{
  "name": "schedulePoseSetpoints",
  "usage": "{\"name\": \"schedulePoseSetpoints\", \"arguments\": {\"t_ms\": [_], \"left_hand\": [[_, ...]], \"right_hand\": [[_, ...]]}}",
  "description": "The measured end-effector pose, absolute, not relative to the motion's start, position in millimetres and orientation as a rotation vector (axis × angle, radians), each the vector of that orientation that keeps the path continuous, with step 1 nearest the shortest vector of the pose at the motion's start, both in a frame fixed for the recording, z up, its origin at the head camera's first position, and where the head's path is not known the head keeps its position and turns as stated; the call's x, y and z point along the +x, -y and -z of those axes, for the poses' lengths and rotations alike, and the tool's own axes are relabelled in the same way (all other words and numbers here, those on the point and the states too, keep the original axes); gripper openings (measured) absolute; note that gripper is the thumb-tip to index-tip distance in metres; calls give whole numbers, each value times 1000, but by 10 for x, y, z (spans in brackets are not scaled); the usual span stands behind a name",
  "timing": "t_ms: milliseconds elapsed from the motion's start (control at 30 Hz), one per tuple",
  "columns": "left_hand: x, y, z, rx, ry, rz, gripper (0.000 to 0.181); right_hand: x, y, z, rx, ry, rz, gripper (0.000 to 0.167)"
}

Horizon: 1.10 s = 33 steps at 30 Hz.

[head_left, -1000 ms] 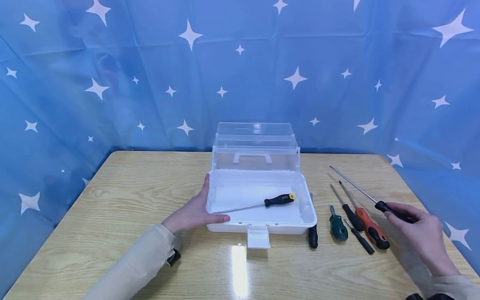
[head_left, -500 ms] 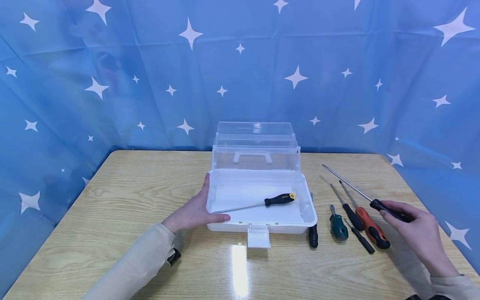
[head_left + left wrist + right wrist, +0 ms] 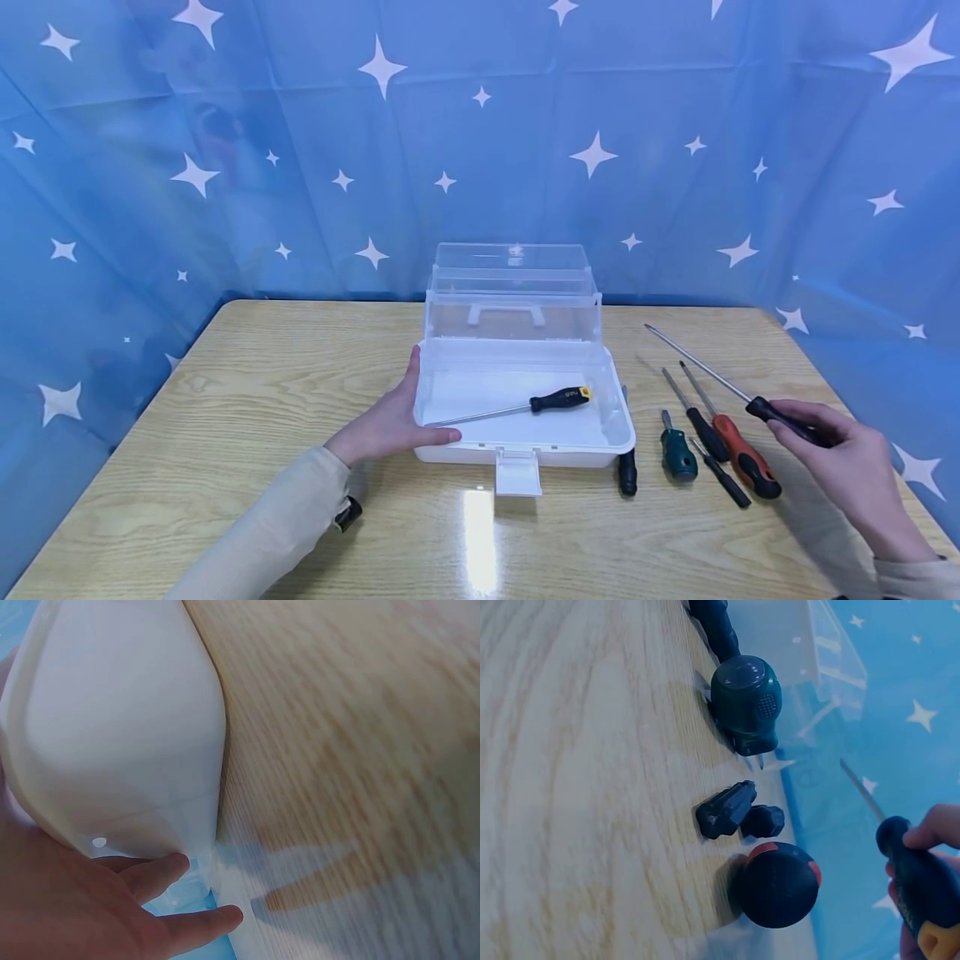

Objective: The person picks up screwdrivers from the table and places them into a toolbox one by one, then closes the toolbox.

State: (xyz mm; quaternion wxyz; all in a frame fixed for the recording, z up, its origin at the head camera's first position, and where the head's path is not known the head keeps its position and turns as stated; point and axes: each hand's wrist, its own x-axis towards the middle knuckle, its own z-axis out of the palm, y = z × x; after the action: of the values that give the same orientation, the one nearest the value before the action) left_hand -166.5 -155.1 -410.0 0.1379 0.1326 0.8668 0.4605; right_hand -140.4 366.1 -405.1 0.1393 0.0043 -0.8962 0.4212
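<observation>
My left hand (image 3: 386,425) rests against the left end of a white plastic toolbox (image 3: 525,457). Its thumb lies over the front rim, and in the left wrist view the visible fingers (image 3: 199,930) stretch out straight beside the wall. A black-and-yellow screwdriver (image 3: 558,400) lies inside. At the right, my right hand (image 3: 851,467) grips another long screwdriver (image 3: 772,408) by its black handle, shaft up and toward the left. That handle shows a yellow end in the right wrist view. Below it lie a red-and-black screwdriver (image 3: 742,454) and a black-handled one (image 3: 705,433).
A stubby green screwdriver (image 3: 678,457) and a small black one (image 3: 723,479) lie nearby. Another black handle (image 3: 627,473) lies against the toolbox's right side. The clear lid (image 3: 517,283) stands raised behind; the front latch (image 3: 517,475) hangs down. A blue star-patterned curtain (image 3: 480,142) borders the wooden table (image 3: 262,375).
The held screwdriver and my right hand first shift slightly left, then the hand edges back right, with the tip still farther left than a second ago. My left hand and the toolbox stay put.
</observation>
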Motion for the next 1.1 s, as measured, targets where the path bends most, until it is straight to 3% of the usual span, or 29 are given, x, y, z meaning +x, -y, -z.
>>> {"name": "schedulePoseSetpoints", "arguments": {"t_ms": [1100], "left_hand": [[-1684,1552,4109,429,-2483,-1392,130]], "right_hand": [[-1416,-3413,3891,180,2525,-1191,29]]}}
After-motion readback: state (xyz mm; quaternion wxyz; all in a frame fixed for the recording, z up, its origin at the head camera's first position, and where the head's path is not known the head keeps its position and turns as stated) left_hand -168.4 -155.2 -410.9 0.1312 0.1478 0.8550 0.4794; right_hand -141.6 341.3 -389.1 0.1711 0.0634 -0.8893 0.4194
